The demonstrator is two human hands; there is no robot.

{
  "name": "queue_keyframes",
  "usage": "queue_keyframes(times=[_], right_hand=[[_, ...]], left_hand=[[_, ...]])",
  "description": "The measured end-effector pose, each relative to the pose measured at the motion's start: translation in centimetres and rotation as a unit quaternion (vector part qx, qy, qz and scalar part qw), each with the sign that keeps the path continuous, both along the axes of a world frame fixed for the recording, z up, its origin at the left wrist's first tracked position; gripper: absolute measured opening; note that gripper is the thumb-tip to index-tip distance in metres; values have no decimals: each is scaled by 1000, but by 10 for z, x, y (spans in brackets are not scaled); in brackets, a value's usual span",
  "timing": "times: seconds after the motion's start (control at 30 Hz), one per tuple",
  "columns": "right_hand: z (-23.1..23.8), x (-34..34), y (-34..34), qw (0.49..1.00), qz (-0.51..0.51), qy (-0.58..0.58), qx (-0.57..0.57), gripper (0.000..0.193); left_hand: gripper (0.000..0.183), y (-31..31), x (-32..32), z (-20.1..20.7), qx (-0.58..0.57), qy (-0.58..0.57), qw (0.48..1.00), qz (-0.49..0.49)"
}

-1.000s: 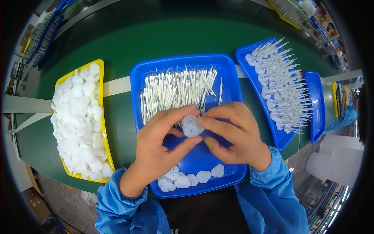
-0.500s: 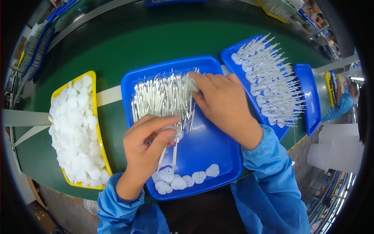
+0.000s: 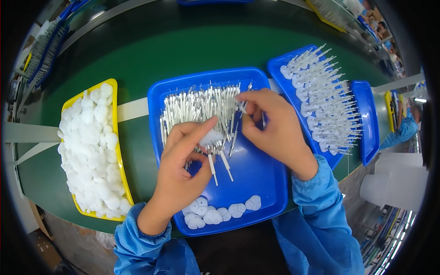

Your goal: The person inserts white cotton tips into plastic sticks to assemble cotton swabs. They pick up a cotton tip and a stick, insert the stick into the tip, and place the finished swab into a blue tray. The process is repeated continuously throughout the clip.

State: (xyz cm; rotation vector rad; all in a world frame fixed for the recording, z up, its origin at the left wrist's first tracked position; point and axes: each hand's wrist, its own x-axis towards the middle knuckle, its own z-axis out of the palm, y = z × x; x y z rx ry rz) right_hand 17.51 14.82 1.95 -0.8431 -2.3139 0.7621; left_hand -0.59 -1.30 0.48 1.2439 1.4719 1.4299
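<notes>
Between the fingers of my left hand (image 3: 178,172) is a white lobed plastic disc (image 3: 211,137), with two slim white rods (image 3: 225,166) slanting down from it. My right hand (image 3: 277,128) pinches one or more thin white-and-grey rods (image 3: 242,107) at the right end of a dense row of similar rods (image 3: 197,106); the exact number is hidden by the fingers. Both hands are above a large blue tray (image 3: 256,176) that holds this row. Along the tray's near side lie several flat white lobed discs (image 3: 213,215).
At left a yellow tray (image 3: 120,165) is heaped with white lobed pieces (image 3: 89,151). To the right, a blue tray (image 3: 278,68) carries rows of discs with rods attached (image 3: 325,110), beside another blue tray (image 3: 365,119). Green tabletop (image 3: 183,46) stretches behind. A person in blue (image 3: 405,123) is far right.
My left hand has turned and its disc sits higher, with the rods swung toward the right. My right hand has drawn back slightly from the row, pinching rod ends. The whole view has shifted a little.
</notes>
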Motion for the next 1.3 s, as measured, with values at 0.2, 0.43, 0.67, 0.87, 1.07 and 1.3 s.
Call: queue_keyframes(times=[0.2, 0.43, 0.67, 0.87, 1.07, 1.3], right_hand=[[2, 19, -24, 912, 102, 241, -317, 20], [-1, 15, -34, 990, 106, 95, 11, 29], [4, 19, -37, 993, 98, 62, -14, 31], [6, 21, -39, 994, 78, 58, -44, 28], [6, 21, -41, 997, 63, 48, -24, 28], [7, 18, -45, 996, 76, 53, 4, 25]], left_hand=[[62, -1, -4, -1, -17, 23, 999, -34], [50, -2, -1, 4, 10, 9, 1000, 9], [58, -1, -2, -1, 34, -15, 998, 59], [49, -1, -3, 0, 45, 9, 997, 67], [46, -1, -2, 1, 45, 29, 996, 77], [48, -2, 0, -1, 48, 82, 993, 72]])
